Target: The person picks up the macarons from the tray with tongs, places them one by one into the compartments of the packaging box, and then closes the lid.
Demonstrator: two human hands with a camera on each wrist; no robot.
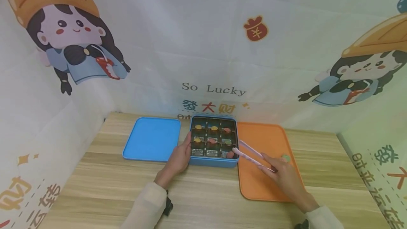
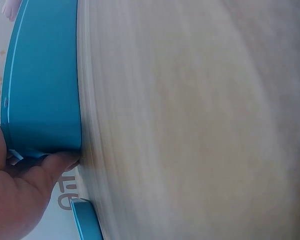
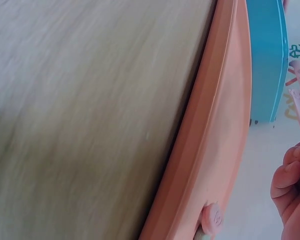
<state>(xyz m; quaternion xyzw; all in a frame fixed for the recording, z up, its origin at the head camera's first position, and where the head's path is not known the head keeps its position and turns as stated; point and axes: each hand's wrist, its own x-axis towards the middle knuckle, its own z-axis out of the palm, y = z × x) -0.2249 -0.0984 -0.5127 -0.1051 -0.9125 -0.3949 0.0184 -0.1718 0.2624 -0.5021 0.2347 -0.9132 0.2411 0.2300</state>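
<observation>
A blue tin point(image 1: 213, 162) with a black divided insert stands on the table. Yellow discs point(image 1: 198, 127), red discs point(image 1: 211, 141) and a green disc point(image 1: 228, 142) lie in its two far rows. One more red disc point(image 1: 230, 154) is in the near right compartment. My left hand point(image 1: 180, 155) holds the tin's left side, thumb near the rim and fingers low by the bottom edge. My right hand point(image 1: 283, 176) grips pink tongs point(image 1: 251, 159), their tips spread at the tin's near right corner, close to that red disc. Nothing shows between the tips.
Right of the tin lies an orange tray point(image 1: 254, 186), with a green disc point(image 1: 285, 158) near my right hand and a pink disc point(image 3: 212, 218) seen in the right wrist view. A blue lid point(image 1: 152, 139) lies left of the tin. Printed cloth point(image 1: 210, 63) hangs behind the table.
</observation>
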